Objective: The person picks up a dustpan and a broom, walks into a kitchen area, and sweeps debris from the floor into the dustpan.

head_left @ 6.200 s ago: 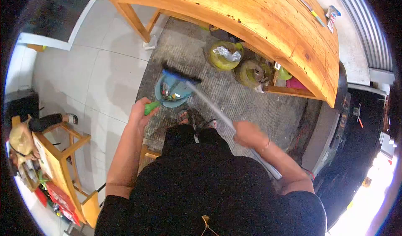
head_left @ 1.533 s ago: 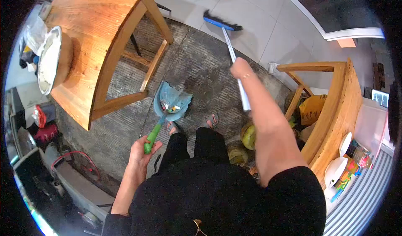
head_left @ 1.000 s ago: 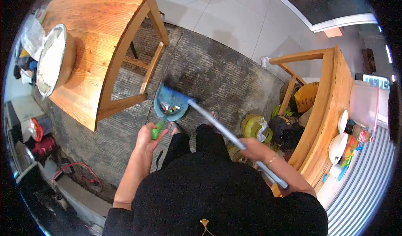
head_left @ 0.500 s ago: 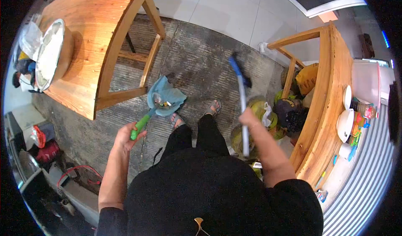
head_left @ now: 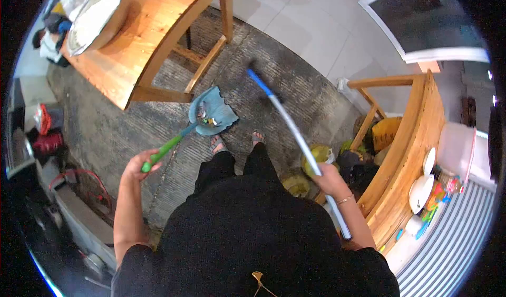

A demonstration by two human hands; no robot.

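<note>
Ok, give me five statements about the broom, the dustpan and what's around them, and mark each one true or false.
1. The left hand holds the dustpan by its green handle. True.
2. The dustpan is empty. False: bits of litter lie in it.
3. The right hand grips the broom on its long pole. True.
4. The broom head rests inside the dustpan. False: it is apart from the pan, over the grey floor to the pan's right.
5. A bowl sits on the wooden table. True.
</note>
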